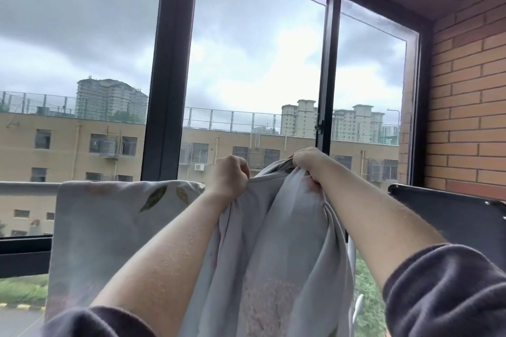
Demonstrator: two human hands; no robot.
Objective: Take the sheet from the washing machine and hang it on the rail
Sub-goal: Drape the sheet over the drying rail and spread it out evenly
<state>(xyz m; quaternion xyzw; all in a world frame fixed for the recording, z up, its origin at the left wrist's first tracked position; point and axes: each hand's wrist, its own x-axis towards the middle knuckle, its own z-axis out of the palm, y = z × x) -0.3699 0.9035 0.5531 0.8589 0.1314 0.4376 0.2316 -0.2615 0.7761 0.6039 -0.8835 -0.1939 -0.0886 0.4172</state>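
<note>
The sheet [287,227] is hanging in loose grey folds between my forearms, close under the camera, its leaf-printed part lying over the rail [27,189] to the left; I am judging it soft, limp and probably heavy with damp, likely to slide off in a heap unless taken by the top edge and spread; my left hand [231,178] is curling its fingers tight on that bunched edge, and my right hand [309,163] is clamping a fistful just beside it, a little higher; a dark panel [451,216] is standing right of the rail, against the brick wall [465,104]; beyond, the black-framed window [332,63] is showing beige buildings [82,145] under grey cloud.
</note>
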